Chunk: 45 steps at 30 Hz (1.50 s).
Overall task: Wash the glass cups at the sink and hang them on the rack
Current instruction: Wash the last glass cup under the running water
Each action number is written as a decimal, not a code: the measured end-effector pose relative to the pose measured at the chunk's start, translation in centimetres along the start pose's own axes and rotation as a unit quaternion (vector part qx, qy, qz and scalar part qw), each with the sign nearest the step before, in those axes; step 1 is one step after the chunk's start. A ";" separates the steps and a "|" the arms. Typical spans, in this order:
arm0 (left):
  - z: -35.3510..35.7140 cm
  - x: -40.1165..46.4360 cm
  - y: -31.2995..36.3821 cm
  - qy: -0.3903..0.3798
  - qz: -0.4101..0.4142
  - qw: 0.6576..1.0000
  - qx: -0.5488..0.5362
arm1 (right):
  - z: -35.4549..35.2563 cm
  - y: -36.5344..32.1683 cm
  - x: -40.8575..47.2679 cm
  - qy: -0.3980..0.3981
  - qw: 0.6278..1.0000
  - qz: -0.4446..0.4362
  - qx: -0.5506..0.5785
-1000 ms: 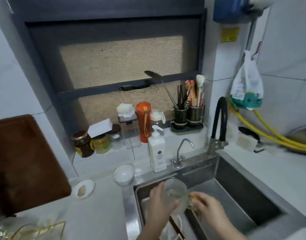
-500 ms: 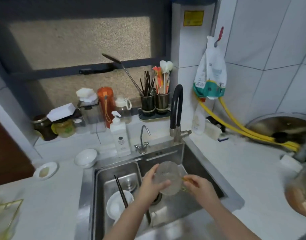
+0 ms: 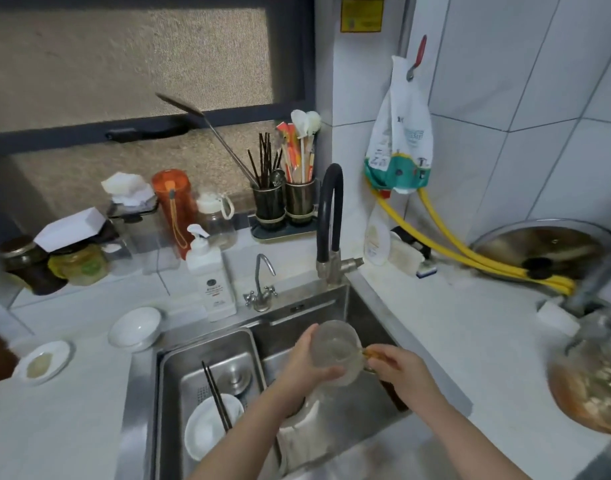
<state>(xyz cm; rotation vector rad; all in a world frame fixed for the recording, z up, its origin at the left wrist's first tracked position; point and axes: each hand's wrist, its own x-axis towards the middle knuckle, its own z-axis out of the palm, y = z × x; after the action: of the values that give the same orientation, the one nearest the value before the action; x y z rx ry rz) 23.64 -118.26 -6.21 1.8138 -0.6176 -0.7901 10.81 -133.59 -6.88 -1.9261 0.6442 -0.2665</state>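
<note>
A clear glass cup with an amber handle is held over the right basin of the steel sink, its mouth turned toward me. My left hand grips the cup's body from the left, thumb along its lower rim. My right hand holds the handle on the cup's right side. The black gooseneck faucet stands behind the sink; no water runs from it. The rack is out of view.
The left basin holds a white plate with dark chopsticks. A soap pump bottle, a small tap and white bowls stand behind. A glass pot of food sits at the right.
The view swung right and down, so the sink now sits lower centre and the right counter shows. Both hands keep hold of the cup over the right basin.
</note>
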 end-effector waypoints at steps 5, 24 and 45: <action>-0.9 2.2 0.3 0.001 0.012 1.000 0.023 | 0.5 0.8 2.0 0.000 0.996 0.049 0.071; 1.0 7.6 1.1 0.206 0.035 0.977 0.033 | -0.9 0.7 12.9 -0.040 0.998 0.045 -0.007; 1.7 11.7 2.4 0.235 -0.016 0.966 -0.103 | -2.2 3.0 30.9 0.028 0.963 -0.016 -0.269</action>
<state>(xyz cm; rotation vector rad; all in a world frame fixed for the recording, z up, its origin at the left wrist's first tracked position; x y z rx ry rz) 29.84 -128.55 -7.16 1.7361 -0.1890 -0.4000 34.50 -153.18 -11.73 -2.4583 0.7796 -0.1757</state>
